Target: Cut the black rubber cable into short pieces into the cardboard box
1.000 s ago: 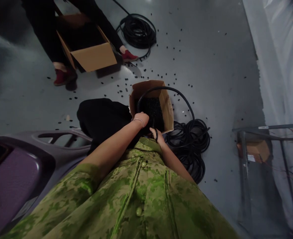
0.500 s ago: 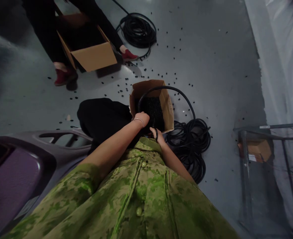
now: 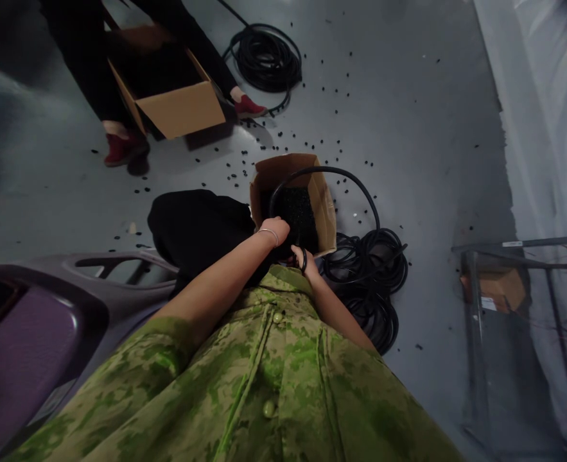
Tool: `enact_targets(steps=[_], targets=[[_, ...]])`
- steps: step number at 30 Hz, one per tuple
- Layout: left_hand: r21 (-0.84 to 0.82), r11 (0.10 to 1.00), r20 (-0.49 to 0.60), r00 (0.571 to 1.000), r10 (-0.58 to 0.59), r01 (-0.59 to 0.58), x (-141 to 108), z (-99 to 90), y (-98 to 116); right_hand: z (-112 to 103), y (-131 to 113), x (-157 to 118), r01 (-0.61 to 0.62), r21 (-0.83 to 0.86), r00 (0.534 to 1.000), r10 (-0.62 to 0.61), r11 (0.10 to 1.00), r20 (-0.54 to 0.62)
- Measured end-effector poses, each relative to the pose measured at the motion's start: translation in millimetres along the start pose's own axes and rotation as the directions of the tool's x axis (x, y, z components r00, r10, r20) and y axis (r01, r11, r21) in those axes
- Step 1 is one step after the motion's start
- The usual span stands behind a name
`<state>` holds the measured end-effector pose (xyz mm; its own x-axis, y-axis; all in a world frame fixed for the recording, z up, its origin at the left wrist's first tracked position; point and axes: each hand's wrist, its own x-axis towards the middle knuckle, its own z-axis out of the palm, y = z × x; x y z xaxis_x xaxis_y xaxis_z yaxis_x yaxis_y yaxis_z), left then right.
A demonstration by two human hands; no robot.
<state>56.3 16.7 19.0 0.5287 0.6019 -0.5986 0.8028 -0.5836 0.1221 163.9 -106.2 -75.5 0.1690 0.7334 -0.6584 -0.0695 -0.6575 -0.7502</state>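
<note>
My left hand (image 3: 278,230) is closed at the near left edge of an open cardboard box (image 3: 324,208), with a thin bracelet at the wrist. Just right of it my right hand (image 3: 305,259) is closed by the box's near edge, a black loop around it. Small black pieces (image 3: 298,206) fill the lower part of the box. One thick black hose (image 3: 340,171) arches out of the box down to coils on the right. The hose's end near my hands is too dark to make out.
Black hose coils (image 3: 372,263) lie right of the box, another coil (image 3: 266,59) beyond it. A person in red shoes (image 3: 249,106) stands over a second carton (image 3: 184,112). Black bits dot the floor. A purple-grey chair (image 3: 37,333) is at left, a metal frame (image 3: 519,245) at right.
</note>
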Motion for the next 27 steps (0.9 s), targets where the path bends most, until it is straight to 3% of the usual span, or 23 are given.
enact_targets(steps=[7, 14, 21, 27], targets=[[0.007, 1.000, 0.005, 1.000, -0.010, 0.010, 2, 2.2, -1, 3, 5, 2, 0.197, -0.151, 0.976, -0.209, 0.969, -0.069], [0.016, 0.998, 0.092, 0.994, -0.058, 0.056, 2, -1.5, 1, 9, 6, 3, 0.180, -0.195, 0.972, -0.205, 0.964, -0.115], [0.037, 0.985, 0.031, 0.985, -0.170, 0.169, -3, -2.7, 0, 11, 6, 2, 0.179, -0.254, 0.965, -0.220, 0.951, -0.144], [0.013, 0.987, 0.019, 0.987, -0.160, 0.160, 2, 4.2, -3, 9, 6, 3, 0.191, -0.324, 0.960, -0.245, 0.927, -0.136]])
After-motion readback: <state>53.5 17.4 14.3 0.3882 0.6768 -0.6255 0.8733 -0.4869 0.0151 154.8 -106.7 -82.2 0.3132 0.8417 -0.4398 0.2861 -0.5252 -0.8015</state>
